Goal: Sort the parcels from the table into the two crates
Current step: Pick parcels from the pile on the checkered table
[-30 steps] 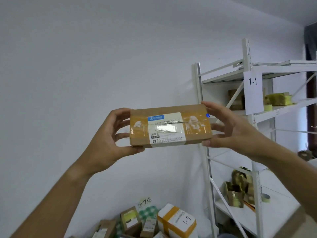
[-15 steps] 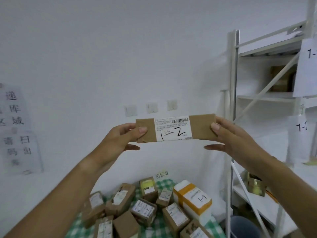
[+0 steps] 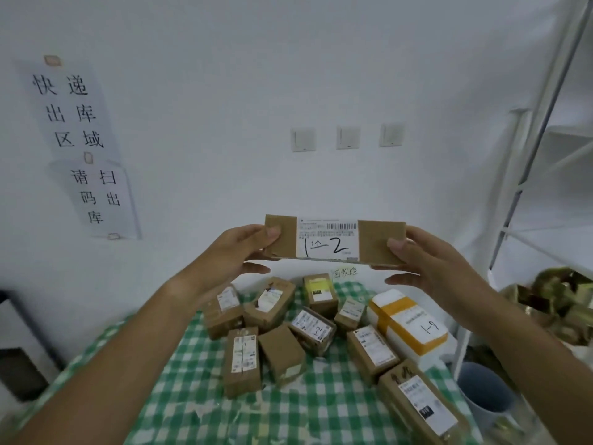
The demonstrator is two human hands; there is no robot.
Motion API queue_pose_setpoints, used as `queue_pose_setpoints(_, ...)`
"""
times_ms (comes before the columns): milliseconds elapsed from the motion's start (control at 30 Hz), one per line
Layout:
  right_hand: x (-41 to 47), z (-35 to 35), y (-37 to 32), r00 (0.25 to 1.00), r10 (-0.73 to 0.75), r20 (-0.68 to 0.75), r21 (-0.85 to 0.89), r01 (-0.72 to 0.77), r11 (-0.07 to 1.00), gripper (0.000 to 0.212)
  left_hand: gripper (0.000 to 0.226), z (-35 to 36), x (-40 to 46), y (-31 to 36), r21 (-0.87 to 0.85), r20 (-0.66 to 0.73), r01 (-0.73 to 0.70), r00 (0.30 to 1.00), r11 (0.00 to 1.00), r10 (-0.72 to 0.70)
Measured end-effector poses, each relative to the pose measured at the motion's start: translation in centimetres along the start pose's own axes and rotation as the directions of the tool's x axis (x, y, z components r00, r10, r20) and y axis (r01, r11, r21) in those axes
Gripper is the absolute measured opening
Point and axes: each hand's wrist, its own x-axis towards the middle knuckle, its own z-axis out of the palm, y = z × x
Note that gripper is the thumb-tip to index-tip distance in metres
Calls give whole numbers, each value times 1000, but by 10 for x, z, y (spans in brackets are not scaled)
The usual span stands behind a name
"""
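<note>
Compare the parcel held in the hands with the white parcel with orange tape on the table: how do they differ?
The held parcel is plain brown cardboard; the white parcel has orange tape bands. The held parcel is up in the air, gripped by the left hand and the right hand; the white parcel lies on the checked tablecloth. The held parcel reads "1-2"; the white parcel reads "1-9". Both carry handwritten black numbers.

Both hands hold a flat brown parcel (image 3: 335,239) level at the centre of view, the left hand (image 3: 239,250) pinching its 9 o'clock end, the right hand (image 3: 423,260) its 3 o'clock end. Its white label (image 3: 327,239) reads "1-2". Toward 6 o'clock, more parcels (image 3: 276,319) lie on the green-checked worktop (image 3: 179,393).
</note>
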Motion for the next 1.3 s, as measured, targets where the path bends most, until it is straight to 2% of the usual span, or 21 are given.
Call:
queue_pose_setpoints(233, 1, 22, 45, 973, 174, -151, 14, -174, 985, 47, 88, -9, 33, -76, -64, 122, 95, 989, 993, -87)
queue_pose_setpoints(367, -30, 7, 71, 914, 256, -313, 38, -257, 966, 64, 79, 37, 66, -112, -129, 244, 189, 957, 974, -153)
queue_pose_setpoints(467, -71, -14, 82, 825, 315, -468, 62, -326, 943, 68, 75, 94, 86, -133, -115, 345, 241, 920, 964, -189)
queue_pose_setpoints(600, -150, -46, 76, 672, 341, -658, 91, -378, 921, 51, 61, 186, 90, -132, -108, 572, 269, 804, 957, -162)
queue_pose_setpoints(733, -248, -69, 49, 538, 307, -785, 98, -382, 919, 51, 63, 280, 67, -107, -110, 711, 242, 697, 964, -93)
queue_pose_setpoints(800, -298, -77, 35, 474, 283, -834, 104, -369, 924, 52, 68, 323, 48, -90, -108, 784, 202, 619, 973, -42)
queue_pose_setpoints(900, -368, -87, 20, 375, 267, -888, 132, -350, 928, 65, 71, 387, 17, -67, -100, 861, 173, 509, 980, -1)
queue_pose_setpoints(1000, -438, -101, 12, 314, 262, -913, 153, -333, 930, 70, 66, 450, -20, -49, -66, 913, 154, 408, 986, -2)
queue_pose_setpoints(1133, -523, -128, 11, 253, 276, -927, 196, -302, 933, 71, 75, 527, -64, -38, -38, 961, 85, 278, 996, 13)
queue_pose_setpoints(1233, -574, -150, 16, 230, 304, -925, 238, -273, 932, 71, 94, 573, -91, -34, -15, 977, 61, 213, 998, 2)
queue_pose_setpoints(1300, -602, -163, 20, 224, 319, -921, 258, -262, 930, 63, 96, 601, -105, -31, -2, 987, 40, 163, 999, -4)
